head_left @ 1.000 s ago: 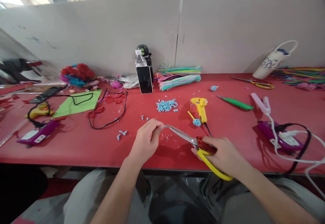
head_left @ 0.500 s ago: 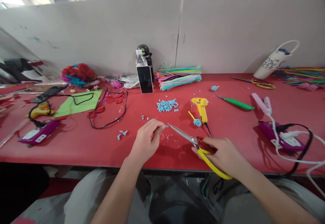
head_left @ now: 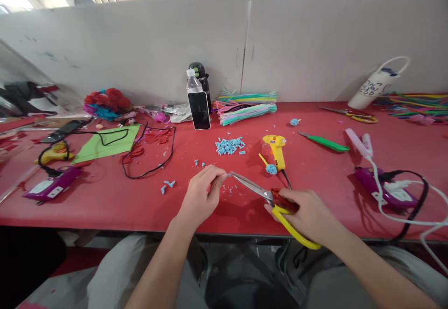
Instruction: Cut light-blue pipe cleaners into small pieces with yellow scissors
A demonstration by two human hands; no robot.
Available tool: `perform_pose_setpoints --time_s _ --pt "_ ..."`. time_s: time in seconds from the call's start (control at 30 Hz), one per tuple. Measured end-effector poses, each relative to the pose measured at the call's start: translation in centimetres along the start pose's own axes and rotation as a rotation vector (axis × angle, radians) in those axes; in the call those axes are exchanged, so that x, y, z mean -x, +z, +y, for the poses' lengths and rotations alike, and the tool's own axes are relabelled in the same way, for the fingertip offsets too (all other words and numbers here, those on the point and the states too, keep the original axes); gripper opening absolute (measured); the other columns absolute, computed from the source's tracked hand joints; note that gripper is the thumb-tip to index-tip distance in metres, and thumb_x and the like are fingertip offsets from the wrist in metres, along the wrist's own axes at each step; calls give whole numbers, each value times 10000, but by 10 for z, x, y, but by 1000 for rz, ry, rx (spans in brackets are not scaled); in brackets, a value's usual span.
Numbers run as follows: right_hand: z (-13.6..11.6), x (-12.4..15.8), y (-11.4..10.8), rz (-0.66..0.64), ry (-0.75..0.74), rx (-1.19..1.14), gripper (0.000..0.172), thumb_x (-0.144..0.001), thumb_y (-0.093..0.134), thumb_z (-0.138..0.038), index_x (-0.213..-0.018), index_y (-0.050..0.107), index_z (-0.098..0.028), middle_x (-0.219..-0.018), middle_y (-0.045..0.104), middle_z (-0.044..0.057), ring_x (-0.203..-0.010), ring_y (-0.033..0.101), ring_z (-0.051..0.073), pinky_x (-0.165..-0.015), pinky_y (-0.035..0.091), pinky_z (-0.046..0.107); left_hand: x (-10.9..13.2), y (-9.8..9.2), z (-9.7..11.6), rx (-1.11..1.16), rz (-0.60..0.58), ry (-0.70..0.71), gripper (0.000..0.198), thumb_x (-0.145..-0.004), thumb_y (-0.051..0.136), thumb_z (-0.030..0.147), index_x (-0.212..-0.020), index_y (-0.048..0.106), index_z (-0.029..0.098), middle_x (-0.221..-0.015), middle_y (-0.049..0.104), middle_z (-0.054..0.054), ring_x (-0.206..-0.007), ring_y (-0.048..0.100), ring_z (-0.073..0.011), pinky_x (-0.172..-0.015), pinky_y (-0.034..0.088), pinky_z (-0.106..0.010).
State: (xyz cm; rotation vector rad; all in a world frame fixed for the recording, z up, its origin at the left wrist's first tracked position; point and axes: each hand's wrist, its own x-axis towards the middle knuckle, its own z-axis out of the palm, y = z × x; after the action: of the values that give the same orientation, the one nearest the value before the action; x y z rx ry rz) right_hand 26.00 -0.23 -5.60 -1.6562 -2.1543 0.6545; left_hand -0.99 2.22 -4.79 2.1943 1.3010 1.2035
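My left hand (head_left: 202,197) is closed in a pinch on a small light-blue bit at its fingertips, just above the red table (head_left: 105,197). My right hand (head_left: 310,215) grips red-and-yellow-handled scissors (head_left: 269,197). Their blades point left, and the tips reach the pinched bit. Tiny blue snippets (head_left: 229,190) lie on the table under the blades. A larger pile of blue cut pieces (head_left: 229,145) sits farther back. A yellow glue gun (head_left: 276,150) stands beside a small blue pom on a yellow stem (head_left: 269,166).
Bundled pipe cleaners (head_left: 247,106), a water bottle (head_left: 192,87) and a phone (head_left: 200,109) stand at the back by the white divider. A green-handled tool (head_left: 325,142), purple power strips (head_left: 387,190) (head_left: 52,183) with cables, green paper (head_left: 107,143) and other scissors (head_left: 353,114) lie around.
Almost nothing differs. The scissor tips and my left fingertips stay together, with only slight shifts of both hands.
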Motion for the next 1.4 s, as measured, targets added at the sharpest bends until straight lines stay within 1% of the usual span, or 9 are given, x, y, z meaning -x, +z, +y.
perform_pose_setpoints --time_s 0.17,0.33,0.47,0.6,0.77,0.93,1.17,1.27,1.4 --pt "2 0 0 -14 1 14 407 -814 608 -577 -640 486 -229 -552 481 -28 -511 377 131 -495 293 229 -1 0 0 18 8 4 149 -976 458 185 -863 555 187 -774 554 -12 -709 507 -128 -701 411 -251" --pt "5 -1 3 1 -15 51 368 -816 614 -531 -648 489 -229 -549 467 -28 -510 377 129 -493 280 229 0 0 0 25 -8 3 151 -974 460 171 -848 542 184 -764 538 -5 -698 490 -120 -700 403 -247" --pt "5 -2 3 13 -20 45 384 -824 600 -536 -632 481 -226 -547 453 -28 -506 372 128 -488 278 230 1 0 0 21 -15 -8 150 -975 461 181 -847 538 183 -762 527 0 -695 478 -116 -699 394 -243" --pt "2 -2 1 27 11 -4 370 -798 638 -530 -654 470 -233 -545 437 -44 -502 347 123 -486 290 222 1 -2 2 49 -43 -71 181 -986 451 221 -820 514 182 -744 517 9 -688 472 -114 -696 384 -240" --pt "1 -1 0 29 3 -3 356 -786 657 -498 -658 451 -238 -551 452 -47 -502 355 124 -488 296 220 0 -4 6 123 -103 -177 271 -1010 390 279 -757 428 187 -677 430 33 -624 402 -104 -616 336 -229" --pt "1 0 0 26 -13 19 368 -784 658 -484 -638 430 -235 -539 463 -47 -500 371 123 -486 290 222 1 -3 7 163 -123 -203 281 -1014 373 293 -755 408 187 -682 406 35 -621 379 -103 -605 319 -233" --pt "1 -1 2 13 -31 43 384 -798 623 -560 -649 481 -236 -552 515 -23 -515 432 141 -501 304 235 1 -3 9 155 -118 -190 280 -1013 380 300 -763 424 184 -679 400 36 -618 377 -101 -607 319 -235" --pt "3 0 3 -2 -32 51 347 -804 625 -545 -674 529 -238 -573 550 -13 -528 465 151 -512 314 243 1 -3 9 156 -122 -188 287 -1013 380 302 -758 428 182 -672 396 38 -612 373 -100 -603 316 -236" --pt "7 0 4 -9 -51 49 288 -807 635 -493 -693 555 -241 -580 557 -18 -533 465 149 -523 320 245 1 -3 10 165 -129 -185 290 -1011 384 300 -751 432 180 -667 398 39 -606 372 -100 -598 314 -238"
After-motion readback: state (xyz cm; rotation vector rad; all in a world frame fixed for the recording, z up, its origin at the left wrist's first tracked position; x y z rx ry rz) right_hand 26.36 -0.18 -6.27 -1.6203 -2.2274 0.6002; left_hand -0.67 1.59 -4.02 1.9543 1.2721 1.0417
